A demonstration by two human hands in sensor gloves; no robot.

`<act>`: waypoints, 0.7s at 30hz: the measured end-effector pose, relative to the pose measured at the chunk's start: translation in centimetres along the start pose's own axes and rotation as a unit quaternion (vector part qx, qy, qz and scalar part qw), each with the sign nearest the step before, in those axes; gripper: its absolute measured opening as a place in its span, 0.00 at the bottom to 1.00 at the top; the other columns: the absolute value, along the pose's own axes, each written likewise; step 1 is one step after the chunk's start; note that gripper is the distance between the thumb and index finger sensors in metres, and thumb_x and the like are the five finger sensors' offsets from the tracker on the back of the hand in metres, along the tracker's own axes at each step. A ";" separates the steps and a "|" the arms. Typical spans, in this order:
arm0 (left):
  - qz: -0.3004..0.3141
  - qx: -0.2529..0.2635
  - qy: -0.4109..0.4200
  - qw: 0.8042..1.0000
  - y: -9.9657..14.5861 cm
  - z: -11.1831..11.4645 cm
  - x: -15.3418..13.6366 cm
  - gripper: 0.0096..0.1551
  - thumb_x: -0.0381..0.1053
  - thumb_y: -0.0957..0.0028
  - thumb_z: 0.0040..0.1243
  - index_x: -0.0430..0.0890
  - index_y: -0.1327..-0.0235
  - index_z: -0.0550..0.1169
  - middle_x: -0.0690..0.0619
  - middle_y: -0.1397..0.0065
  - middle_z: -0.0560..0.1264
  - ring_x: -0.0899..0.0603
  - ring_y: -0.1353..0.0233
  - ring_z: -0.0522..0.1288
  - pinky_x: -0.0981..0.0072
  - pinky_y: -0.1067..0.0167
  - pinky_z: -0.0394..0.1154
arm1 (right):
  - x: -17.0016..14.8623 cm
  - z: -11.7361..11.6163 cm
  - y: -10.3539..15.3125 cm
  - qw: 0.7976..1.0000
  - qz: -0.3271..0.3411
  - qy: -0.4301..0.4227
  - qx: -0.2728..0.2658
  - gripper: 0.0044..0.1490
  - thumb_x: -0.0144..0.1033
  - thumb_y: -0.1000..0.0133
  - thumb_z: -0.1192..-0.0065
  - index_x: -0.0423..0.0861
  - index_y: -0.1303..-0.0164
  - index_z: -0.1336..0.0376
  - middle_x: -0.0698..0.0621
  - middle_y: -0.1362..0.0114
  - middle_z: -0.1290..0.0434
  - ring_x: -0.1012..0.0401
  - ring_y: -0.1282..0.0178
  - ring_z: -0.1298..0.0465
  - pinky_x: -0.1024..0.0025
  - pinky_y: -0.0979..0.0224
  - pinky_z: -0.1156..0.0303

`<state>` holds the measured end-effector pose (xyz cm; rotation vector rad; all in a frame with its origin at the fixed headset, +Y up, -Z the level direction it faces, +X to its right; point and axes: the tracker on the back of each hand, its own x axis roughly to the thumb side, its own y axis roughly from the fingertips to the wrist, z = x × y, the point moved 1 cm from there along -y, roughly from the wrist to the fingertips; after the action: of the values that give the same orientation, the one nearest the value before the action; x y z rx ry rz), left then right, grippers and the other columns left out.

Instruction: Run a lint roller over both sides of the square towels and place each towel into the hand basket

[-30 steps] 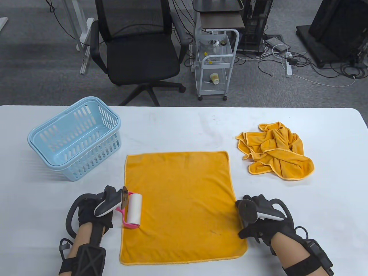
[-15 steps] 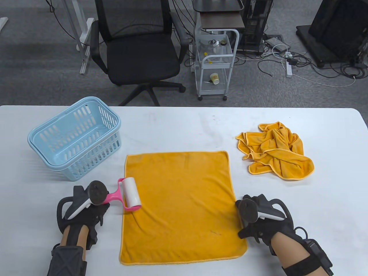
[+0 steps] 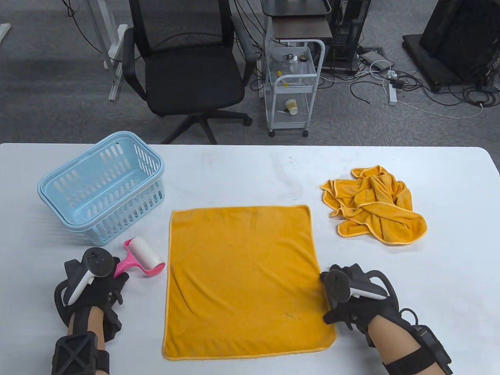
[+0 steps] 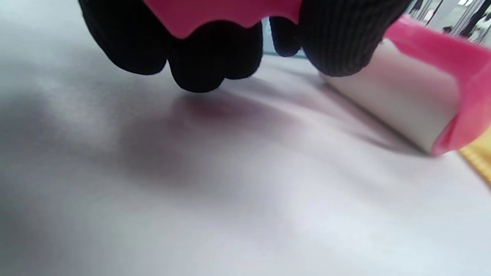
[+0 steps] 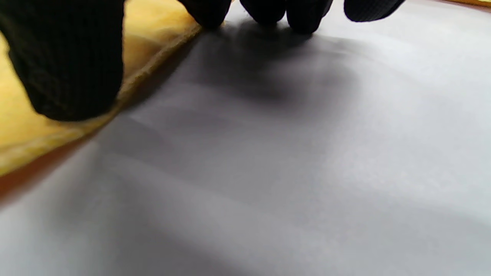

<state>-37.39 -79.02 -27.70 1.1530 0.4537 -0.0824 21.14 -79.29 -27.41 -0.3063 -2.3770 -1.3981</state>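
From above, the left hand (image 3: 102, 282) grips the pink roller (image 3: 141, 260) beside the flat towel (image 3: 246, 281); the basket (image 3: 102, 186) sits behind. Left wrist: fingers (image 4: 199, 61) wrap the handle. Right wrist: right hand (image 5: 69, 57) presses the soft, floppy towel's edge, probably fingers straight.

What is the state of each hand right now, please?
Left hand: grips the pink handle of the lint roller, which lies on the table beside the spread towel.
Right hand: holds nothing; thumb rests on that towel's right edge.
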 end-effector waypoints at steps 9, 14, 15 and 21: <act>-0.013 0.018 -0.072 0.997 0.8 -0.6 1.5 0.42 0.57 0.50 0.67 0.51 0.24 0.64 0.42 0.15 0.60 0.28 0.20 0.66 0.30 0.30 0.65 | 0.0 0.0 0.0 1.000 0.004 0.001 0.001 0.69 0.65 0.52 0.28 0.42 0.13 0.58 0.33 0.13 0.56 0.32 0.17 0.50 0.27 0.26 0.46; 0.058 0.101 -0.112 0.987 4.2 -3.5 6.2 0.44 0.61 0.51 0.67 0.51 0.23 0.63 0.42 0.15 0.59 0.27 0.20 0.65 0.30 0.30 0.66 | -0.2 0.2 0.0 1.000 0.008 -0.011 0.004 0.68 0.65 0.50 0.28 0.42 0.13 0.58 0.33 0.13 0.56 0.32 0.17 0.50 0.27 0.26 0.46; 0.071 0.103 -0.116 0.985 4.7 -3.6 7.3 0.45 0.63 0.50 0.66 0.51 0.22 0.62 0.42 0.14 0.58 0.27 0.19 0.65 0.31 0.29 0.65 | -0.2 0.3 0.0 1.000 0.009 -0.013 0.004 0.68 0.65 0.50 0.28 0.42 0.13 0.58 0.33 0.13 0.56 0.31 0.17 0.50 0.27 0.26 0.46; 0.229 0.093 -0.152 0.957 8.7 -3.6 19.1 0.48 0.68 0.50 0.63 0.53 0.20 0.59 0.43 0.13 0.57 0.28 0.18 0.64 0.32 0.28 0.65 | -0.5 0.8 0.4 1.000 0.012 -0.024 -0.012 0.67 0.64 0.49 0.29 0.42 0.13 0.58 0.33 0.13 0.56 0.32 0.17 0.49 0.27 0.26 0.45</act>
<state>-18.65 -68.96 -28.73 1.3775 -0.1020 0.1028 21.61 -78.42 -27.62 -0.3773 -2.3874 -1.4251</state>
